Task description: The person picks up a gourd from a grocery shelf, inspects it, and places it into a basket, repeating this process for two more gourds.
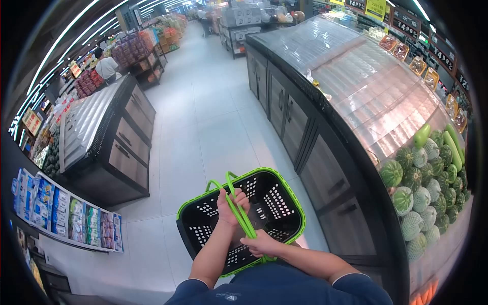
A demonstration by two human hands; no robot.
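Left hand (233,206) and right hand (263,244), fingers curled round thin green plastic handles (244,220); perforated black basket (291,192), round-cornered

Black green-rimmed perforated basket (260,184), apparently upright

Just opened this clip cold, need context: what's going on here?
A person's left hand and right hand both grip the green handles of a black basket, the right hand nearer the body. The basket is in front of the person in a store aisle. To the right is a long counter with melons at its near end; to the left, a rack of packaged goods.
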